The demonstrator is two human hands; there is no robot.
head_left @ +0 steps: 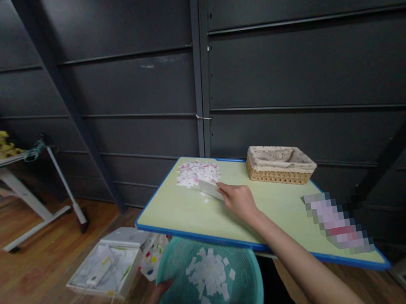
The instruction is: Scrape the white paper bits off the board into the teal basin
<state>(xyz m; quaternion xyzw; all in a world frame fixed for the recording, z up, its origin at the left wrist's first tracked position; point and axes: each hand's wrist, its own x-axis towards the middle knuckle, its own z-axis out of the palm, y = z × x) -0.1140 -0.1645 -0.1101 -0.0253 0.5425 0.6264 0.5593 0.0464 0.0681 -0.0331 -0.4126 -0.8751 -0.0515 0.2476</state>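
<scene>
My right hand [238, 199] reaches over the yellow-green table and grips a flat whitish card [209, 189] by its near end. The card's far edge is beside a pile of small white and pink paper pieces [197, 172]; a few loose bits lie near it. My left hand [160, 294] is wrapped over the left rim of a green mesh basket [256, 293], its fingers partly hidden. Inside the basket, held just below the table's front edge, several small white paper squares [208, 273] are heaped.
A fabric-lined wicker basket [283, 176] stands at the back right of the table [182, 212]. A blurred pinkish packet [338, 225] lies at the right. On the floor at left is an open white box [110, 271] with a cord. A dark panelled wall [137, 85] rises behind.
</scene>
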